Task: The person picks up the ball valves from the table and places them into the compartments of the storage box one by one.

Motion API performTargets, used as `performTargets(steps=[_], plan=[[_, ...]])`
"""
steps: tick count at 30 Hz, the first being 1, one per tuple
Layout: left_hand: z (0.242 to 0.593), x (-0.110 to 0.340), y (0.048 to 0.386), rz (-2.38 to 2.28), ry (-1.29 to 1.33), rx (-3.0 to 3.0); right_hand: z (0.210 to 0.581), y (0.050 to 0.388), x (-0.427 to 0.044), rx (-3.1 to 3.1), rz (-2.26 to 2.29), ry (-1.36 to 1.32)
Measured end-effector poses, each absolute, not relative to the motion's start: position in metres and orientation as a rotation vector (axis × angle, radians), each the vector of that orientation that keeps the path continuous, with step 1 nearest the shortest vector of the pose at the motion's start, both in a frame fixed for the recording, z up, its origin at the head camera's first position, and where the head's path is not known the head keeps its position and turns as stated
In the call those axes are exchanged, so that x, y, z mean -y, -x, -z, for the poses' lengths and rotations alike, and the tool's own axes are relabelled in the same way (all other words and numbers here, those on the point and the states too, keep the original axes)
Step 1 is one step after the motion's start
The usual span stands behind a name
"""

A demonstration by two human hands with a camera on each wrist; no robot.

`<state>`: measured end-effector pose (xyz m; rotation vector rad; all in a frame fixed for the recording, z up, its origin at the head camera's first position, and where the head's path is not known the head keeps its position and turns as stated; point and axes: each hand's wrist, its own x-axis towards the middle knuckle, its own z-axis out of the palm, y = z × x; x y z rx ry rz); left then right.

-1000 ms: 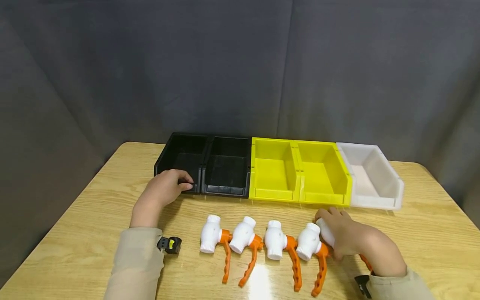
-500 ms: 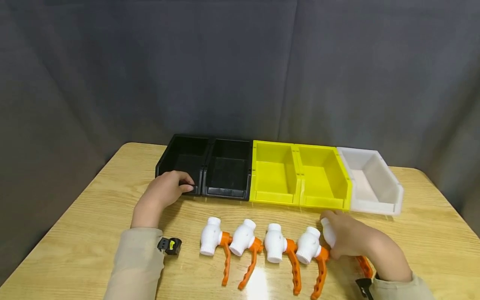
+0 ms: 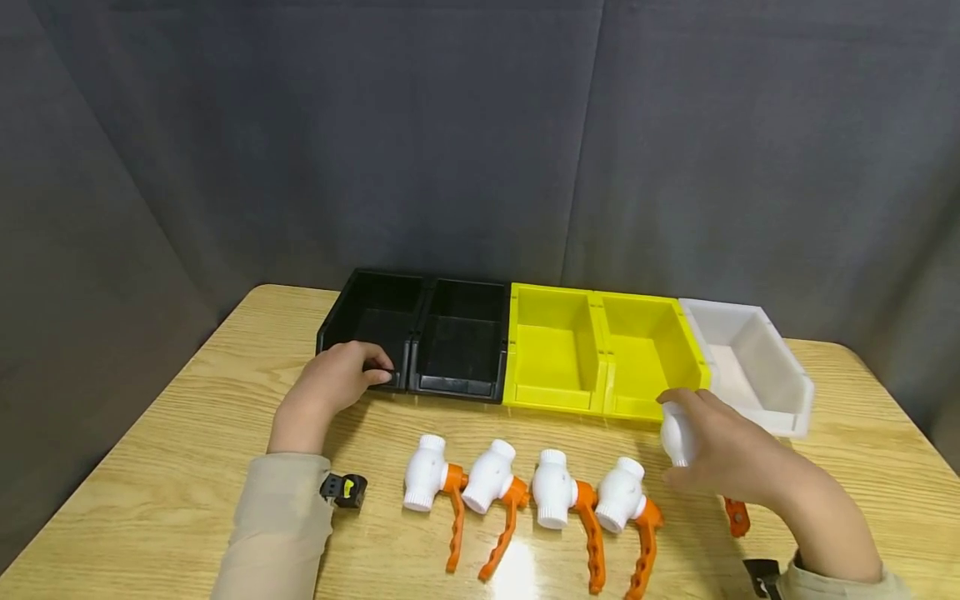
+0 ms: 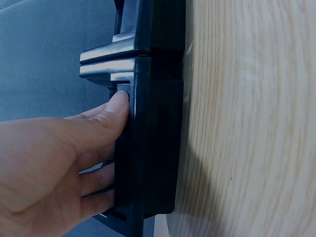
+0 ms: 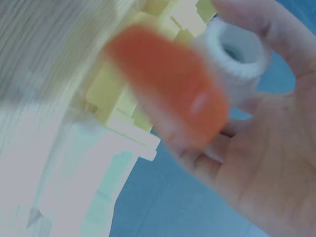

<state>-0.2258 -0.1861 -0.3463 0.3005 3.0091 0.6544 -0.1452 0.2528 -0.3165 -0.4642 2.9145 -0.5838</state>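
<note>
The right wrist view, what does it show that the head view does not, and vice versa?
Only right wrist: the round opening at one end of the held valve.
Only head: the left hand on a black bin, and four more valves.
Both: the right hand, the held valve with its orange handle, yellow bins, the white bin, the table.

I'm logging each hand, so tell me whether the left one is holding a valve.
No, the left wrist view shows the left hand gripping a black bin by its front edge instead.
</note>
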Motion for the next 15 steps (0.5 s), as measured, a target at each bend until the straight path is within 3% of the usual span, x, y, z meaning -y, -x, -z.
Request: performTargets(steps=[15], plan=[[0.346,0.185,0.227,-0.626,-0.28,-3.0,0.306,0.16,-0.29,-3.158,0.48,0.655]])
